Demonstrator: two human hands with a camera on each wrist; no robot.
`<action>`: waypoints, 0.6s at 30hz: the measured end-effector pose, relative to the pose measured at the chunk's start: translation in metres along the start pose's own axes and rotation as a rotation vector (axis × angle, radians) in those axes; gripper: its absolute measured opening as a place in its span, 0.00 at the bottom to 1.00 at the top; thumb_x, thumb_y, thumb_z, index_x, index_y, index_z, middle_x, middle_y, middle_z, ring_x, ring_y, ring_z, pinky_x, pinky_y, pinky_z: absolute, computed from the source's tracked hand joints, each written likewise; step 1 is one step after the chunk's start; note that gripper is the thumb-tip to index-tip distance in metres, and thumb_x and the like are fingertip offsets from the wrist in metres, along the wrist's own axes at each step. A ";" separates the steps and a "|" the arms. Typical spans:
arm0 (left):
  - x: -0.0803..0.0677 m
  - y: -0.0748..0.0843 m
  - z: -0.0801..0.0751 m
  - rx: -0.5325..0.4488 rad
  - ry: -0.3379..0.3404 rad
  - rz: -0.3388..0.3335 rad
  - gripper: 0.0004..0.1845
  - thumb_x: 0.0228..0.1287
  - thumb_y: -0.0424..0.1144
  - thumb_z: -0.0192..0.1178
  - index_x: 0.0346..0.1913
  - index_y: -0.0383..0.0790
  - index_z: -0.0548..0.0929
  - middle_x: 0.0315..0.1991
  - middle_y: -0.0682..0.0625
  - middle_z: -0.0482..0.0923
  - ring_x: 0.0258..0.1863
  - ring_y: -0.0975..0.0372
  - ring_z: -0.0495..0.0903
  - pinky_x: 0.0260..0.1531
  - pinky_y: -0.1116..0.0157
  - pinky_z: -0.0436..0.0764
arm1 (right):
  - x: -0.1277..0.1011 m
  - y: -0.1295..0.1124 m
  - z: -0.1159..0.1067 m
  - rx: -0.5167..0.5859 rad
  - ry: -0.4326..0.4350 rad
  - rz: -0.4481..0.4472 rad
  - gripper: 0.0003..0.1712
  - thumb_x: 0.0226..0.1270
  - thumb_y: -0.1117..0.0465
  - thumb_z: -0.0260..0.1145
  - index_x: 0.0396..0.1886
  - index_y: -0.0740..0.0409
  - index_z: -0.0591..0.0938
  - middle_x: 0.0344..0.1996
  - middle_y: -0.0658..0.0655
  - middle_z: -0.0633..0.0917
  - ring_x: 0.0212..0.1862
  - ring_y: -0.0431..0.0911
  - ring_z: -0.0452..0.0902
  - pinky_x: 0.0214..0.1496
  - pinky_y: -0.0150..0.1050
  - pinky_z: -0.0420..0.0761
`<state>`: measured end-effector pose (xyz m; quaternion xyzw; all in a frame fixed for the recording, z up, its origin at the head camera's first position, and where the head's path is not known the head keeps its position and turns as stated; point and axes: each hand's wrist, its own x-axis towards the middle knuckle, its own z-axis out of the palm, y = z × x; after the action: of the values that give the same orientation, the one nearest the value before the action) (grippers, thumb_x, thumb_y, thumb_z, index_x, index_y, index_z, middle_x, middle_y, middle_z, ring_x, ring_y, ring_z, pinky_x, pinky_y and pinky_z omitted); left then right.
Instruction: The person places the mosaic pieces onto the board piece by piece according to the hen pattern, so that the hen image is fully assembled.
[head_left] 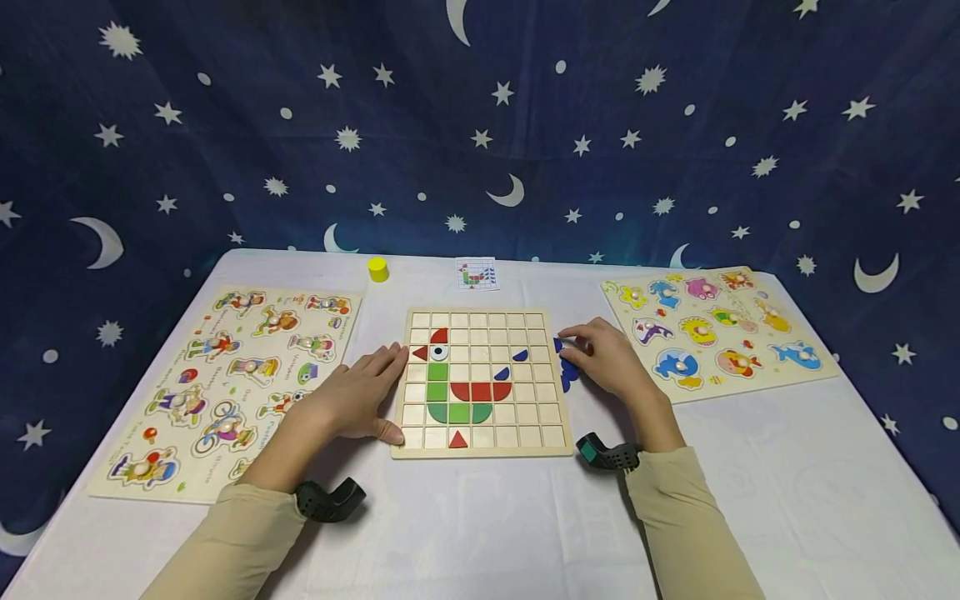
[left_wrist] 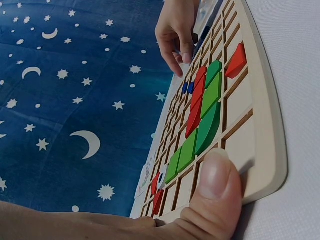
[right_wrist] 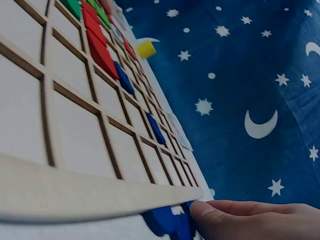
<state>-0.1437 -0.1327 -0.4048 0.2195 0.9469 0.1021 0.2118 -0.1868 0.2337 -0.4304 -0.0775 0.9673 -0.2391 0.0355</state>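
A wooden grid board (head_left: 480, 452) lies flat with coloured pieces set in its squares: a red-and-green bird shape with a round eye piece (head_left: 438, 352). Two blue half-round pieces (head_left: 521, 356) sit toward its right side. My left hand (head_left: 352, 400) rests along the board's left edge, thumb at the near corner and fingers stretched out. Beyond the right edge, several loose blue pieces (head_left: 568, 375) lie in a cluster. There my right hand (head_left: 603, 354) pinches a blue piece (right_wrist: 187, 207) between thumb and finger; the hand partly hides the cluster.
A pattern card (head_left: 477, 273) lies behind the board, with a yellow cylinder (head_left: 378, 269) to its left. A sports knob puzzle (head_left: 168, 350) flanks the left side, a sea-animal knob puzzle (head_left: 720, 379) the right. A starry blue curtain (head_left: 420, 100) hangs behind the white table (head_left: 480, 533).
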 end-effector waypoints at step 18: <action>0.000 0.000 0.000 0.010 -0.004 0.006 0.65 0.39 0.65 0.68 0.75 0.38 0.46 0.76 0.39 0.44 0.74 0.43 0.48 0.65 0.37 0.55 | 0.002 -0.010 0.009 -0.022 0.017 0.054 0.19 0.64 0.56 0.65 0.53 0.56 0.81 0.35 0.58 0.77 0.36 0.48 0.71 0.38 0.40 0.70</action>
<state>-0.1436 -0.1330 -0.4045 0.2235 0.9463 0.0976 0.2121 -0.1863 0.2208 -0.4334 -0.0495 0.9719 -0.2280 0.0327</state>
